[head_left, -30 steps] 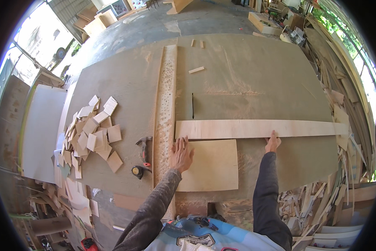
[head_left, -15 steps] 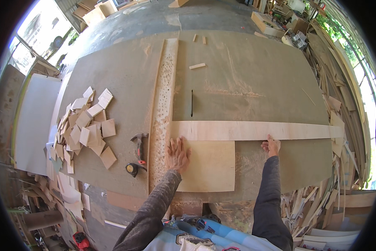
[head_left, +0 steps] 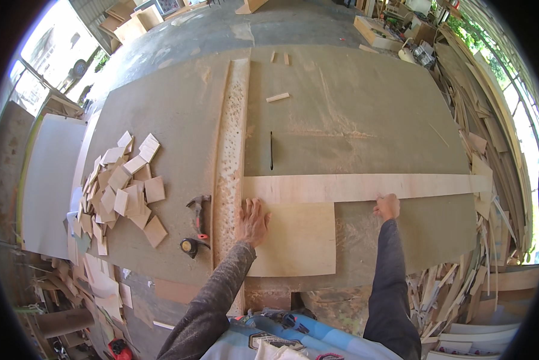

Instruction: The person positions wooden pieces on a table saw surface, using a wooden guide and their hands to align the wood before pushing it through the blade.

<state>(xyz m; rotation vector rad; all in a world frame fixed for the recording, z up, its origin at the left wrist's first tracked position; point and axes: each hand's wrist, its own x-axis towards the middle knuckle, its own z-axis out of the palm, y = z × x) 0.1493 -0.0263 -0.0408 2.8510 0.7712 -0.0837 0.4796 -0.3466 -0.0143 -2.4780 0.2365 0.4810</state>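
The left hand (head_left: 253, 221) lies flat, fingers spread, pressing on the left end of a pale square plywood panel (head_left: 296, 239), just under the long plywood strip (head_left: 365, 187). The right hand (head_left: 388, 207) rests with fingers curled on the strip's near edge, holding it down rather than gripping around it. The strip runs straight across the workbench (head_left: 353, 120) from the sawdust-filled channel (head_left: 232, 150) to the right rim, overlapping the panel's top edge; both are light, clean-faced wood against the grey-brown bench top.

Just left of the left hand, beyond the channel, sit a hammer (head_left: 199, 211) and a tape measure (head_left: 190, 246). Farther left is a heap of small square offcuts (head_left: 122, 186). A dark pencil (head_left: 271, 150) lies above the strip, and 1 small wood block (head_left: 278, 97) farther up. Scrap strips (head_left: 461, 282) pile along the bench's right side.
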